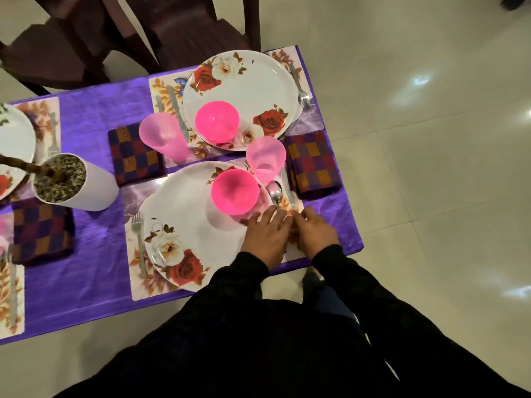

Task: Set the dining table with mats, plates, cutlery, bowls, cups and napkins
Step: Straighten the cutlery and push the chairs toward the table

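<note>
On the near floral mat (pixel 143 287) lies a white rose-patterned plate (pixel 184 214) with a pink bowl (pixel 234 191) on it. A fork (pixel 138 242) lies left of the plate. A spoon (pixel 275 192) and a knife (pixel 289 189) lie right of it, below a pink cup (pixel 265 159). A checked napkin (pixel 313 163) sits further right. My left hand (pixel 265 234) rests with straight fingers over the spoon's handle and the plate's rim. My right hand (pixel 314 232) is beside it over the knife's handle end, and its fingertips are hidden.
A second setting lies beyond: plate (pixel 258 87), pink bowl (pixel 217 120), cup (pixel 163 137), knife (pixel 176 110), fork (pixel 300 87), napkin (pixel 135 155). A white plant pot (pixel 86 188) stands mid-table. Dark chairs (pixel 186 27) stand behind. The table's edge (pixel 356 242) is just right of my hands.
</note>
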